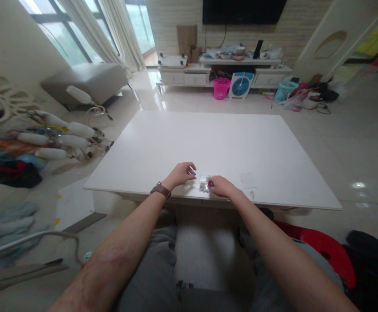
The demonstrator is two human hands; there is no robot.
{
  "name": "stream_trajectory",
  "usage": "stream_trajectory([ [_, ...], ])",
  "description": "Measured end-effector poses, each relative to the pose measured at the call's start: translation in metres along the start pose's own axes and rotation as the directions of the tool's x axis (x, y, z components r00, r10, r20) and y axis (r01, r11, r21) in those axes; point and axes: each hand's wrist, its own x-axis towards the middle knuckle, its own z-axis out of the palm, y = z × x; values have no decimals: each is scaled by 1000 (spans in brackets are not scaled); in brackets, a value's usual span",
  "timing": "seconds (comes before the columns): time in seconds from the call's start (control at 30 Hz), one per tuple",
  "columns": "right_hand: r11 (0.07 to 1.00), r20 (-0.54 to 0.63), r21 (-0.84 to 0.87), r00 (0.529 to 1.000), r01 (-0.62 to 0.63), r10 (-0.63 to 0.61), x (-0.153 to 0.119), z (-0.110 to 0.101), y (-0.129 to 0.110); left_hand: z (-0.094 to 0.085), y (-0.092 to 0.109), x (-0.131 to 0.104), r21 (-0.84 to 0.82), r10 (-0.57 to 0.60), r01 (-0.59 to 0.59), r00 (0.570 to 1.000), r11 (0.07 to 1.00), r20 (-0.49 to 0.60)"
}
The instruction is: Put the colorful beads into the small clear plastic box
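A small clear plastic case (pixel 203 178) with compartments lies near the front edge of the white table, with small metallic-looking pieces in its near part. My right hand (pixel 221 186) is at the case's right side, its fingers bent and pressed together. A purple-red spot shows at those fingertips, too small to name. Just left of the case hovers my left hand (pixel 181 174), a brown-strapped watch (pixel 161 190) on its wrist. Its index finger arches above, while lower fingertips come together around a tiny bluish bit that I cannot identify.
On the white table (pixel 215 138), a flat clear sheet or bag (pixel 249 180) and a small ring-like piece (pixel 252 195) lie right of my right hand. A red chair (pixel 325 247) is at my right. Lamp parts (pixel 72 138) stand left of the table.
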Motion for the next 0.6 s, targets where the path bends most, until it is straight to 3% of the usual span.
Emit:
stream_trajectory([
  [0.2,1000,20,-11,1000,-4,4,-5,-7,-3,0,0,0,19,12,-12,1000,1000,4],
  [0.33,1000,33,-19,999,-14,15,-9,-13,-6,6,2,2,121,87,-87,996,989,7],
  [0.6,1000,43,-12,999,-14,14,-13,-15,-10,29,3,6,271,167,-219,965,937,203],
])
